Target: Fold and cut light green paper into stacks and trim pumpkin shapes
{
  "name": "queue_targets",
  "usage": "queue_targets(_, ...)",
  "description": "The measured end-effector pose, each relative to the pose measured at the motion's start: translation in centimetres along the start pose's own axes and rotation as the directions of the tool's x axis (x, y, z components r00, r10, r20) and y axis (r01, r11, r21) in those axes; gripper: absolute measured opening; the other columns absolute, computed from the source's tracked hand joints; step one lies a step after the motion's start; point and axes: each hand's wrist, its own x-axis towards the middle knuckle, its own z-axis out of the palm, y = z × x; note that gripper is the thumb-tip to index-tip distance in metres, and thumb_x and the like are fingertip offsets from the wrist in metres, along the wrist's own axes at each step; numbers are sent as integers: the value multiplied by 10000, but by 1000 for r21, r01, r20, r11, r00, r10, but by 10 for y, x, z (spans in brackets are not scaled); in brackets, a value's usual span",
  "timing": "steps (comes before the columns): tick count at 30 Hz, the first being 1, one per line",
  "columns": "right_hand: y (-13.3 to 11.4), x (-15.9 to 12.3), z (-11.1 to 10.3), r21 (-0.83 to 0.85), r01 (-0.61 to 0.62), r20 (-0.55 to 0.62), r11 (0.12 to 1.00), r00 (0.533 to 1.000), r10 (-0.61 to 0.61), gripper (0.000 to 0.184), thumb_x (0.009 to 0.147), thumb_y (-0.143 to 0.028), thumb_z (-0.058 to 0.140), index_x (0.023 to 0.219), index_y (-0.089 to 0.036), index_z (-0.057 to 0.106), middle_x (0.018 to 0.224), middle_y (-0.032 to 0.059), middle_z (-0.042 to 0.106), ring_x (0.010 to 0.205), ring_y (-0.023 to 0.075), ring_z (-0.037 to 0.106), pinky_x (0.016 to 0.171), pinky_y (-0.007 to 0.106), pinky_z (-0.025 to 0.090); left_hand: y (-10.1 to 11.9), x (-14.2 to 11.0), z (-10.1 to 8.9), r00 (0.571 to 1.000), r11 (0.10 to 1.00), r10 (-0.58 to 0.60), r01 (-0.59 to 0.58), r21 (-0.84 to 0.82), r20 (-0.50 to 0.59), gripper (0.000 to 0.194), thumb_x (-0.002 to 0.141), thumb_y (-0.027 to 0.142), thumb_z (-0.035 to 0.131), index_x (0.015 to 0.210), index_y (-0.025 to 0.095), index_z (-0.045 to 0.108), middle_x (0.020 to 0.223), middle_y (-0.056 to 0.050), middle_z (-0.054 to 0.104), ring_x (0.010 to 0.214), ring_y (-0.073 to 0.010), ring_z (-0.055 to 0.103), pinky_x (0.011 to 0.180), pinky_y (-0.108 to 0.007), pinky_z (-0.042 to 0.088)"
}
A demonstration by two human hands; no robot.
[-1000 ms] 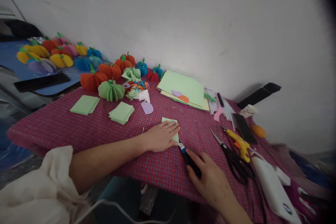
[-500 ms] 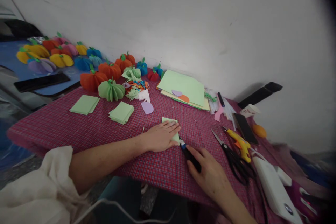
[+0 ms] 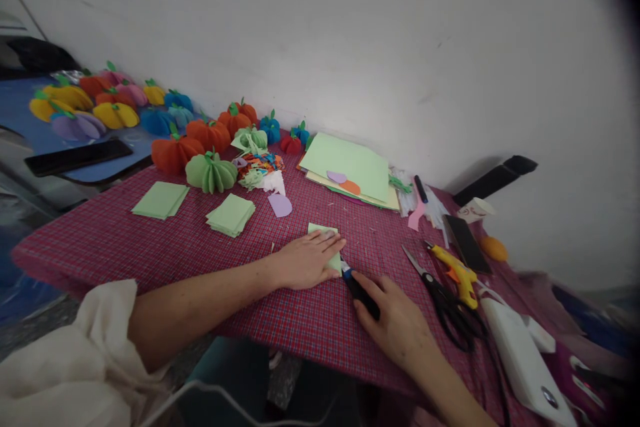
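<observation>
My left hand (image 3: 311,259) lies flat, fingers stretched out, over a light green paper (image 3: 320,227) on the table. Most of that paper is hidden under the palm. My right hand (image 3: 393,317) is wrapped round a black-handled tool (image 3: 361,295) with a blue and silvery front end. Its tip meets the right edge of the green paper; I cannot tell whether it is under it. To the left lie two stacks of light green paper (image 3: 231,215) (image 3: 161,200). A lilac paper piece (image 3: 280,205) rests beyond my left hand.
Scissors (image 3: 445,310) and a yellow glue gun (image 3: 457,273) lie right of my right hand, beside a white box-like device (image 3: 525,360). Several paper pumpkins (image 3: 213,172) stand at the back left. Large paper sheets (image 3: 345,160) lie near the wall. A black phone (image 3: 79,156) is far left.
My right hand has slid slightly forward and left along the black-handled tool, closer to its front end. My left hand stays in place on the green paper.
</observation>
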Motion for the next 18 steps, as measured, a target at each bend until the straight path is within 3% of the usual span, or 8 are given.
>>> queue_targets(18,2,5,2,7,-41,12,999,999,41,402,802,-308,374,1195,-240,432,958,75,509,866,184,507,741,313,437,0,2,-1,1000,1000,8,-8,0,-14,609,827,513,162,1315,151,190,1365,-66,265,1260,-166,184,1011,-300,124)
